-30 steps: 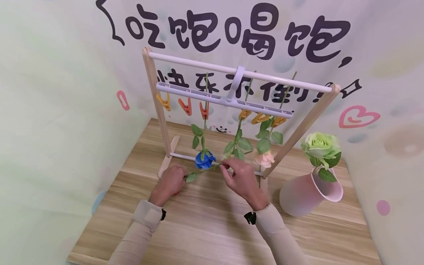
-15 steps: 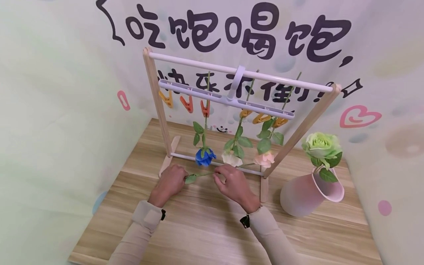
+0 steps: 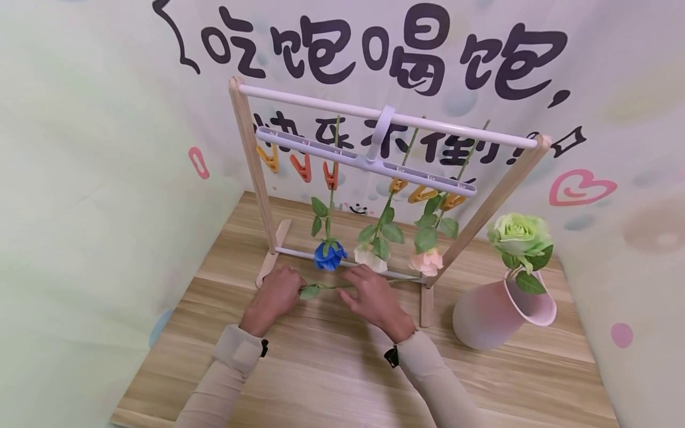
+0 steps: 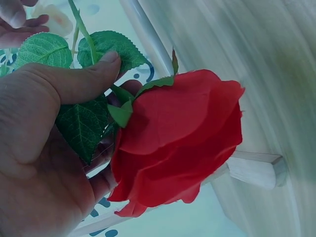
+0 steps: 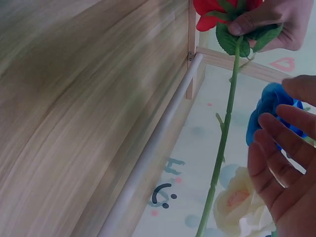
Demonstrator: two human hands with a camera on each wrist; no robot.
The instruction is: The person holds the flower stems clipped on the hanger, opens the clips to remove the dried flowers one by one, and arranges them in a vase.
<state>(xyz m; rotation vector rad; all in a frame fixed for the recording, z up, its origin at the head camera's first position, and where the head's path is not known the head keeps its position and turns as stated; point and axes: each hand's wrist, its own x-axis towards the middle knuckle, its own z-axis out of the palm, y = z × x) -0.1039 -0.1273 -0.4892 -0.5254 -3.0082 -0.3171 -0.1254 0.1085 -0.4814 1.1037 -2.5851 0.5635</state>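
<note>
My left hand [image 3: 275, 297] pinches a red rose [image 4: 182, 138] just behind its bloom, thumb over the green stem and leaves. In the head view that hand hides the bloom. The long stem [image 5: 224, 133] runs off to the right, past my right hand [image 3: 377, 303], whose fingers are loosely spread and hold nothing in the right wrist view. Close above the hands, a blue rose [image 3: 330, 255], a cream rose [image 3: 369, 258] and a pink rose [image 3: 426, 261] hang head down. Clothespins on a lilac hanger [image 3: 321, 151] grip their stems.
The hanger hooks over the top rail [image 3: 310, 102] of a wooden rack on the table [image 3: 321, 380]. Several clips hang from it, including an orange clip [image 3: 301, 168] at left with no flower. A pale pink vase [image 3: 484, 315] with a green rose [image 3: 519, 235] stands at right.
My right hand has moved left along the stem and slightly nearer me, and its fingers have let go of it. The cream rose shows now. My left hand has stayed in place.
</note>
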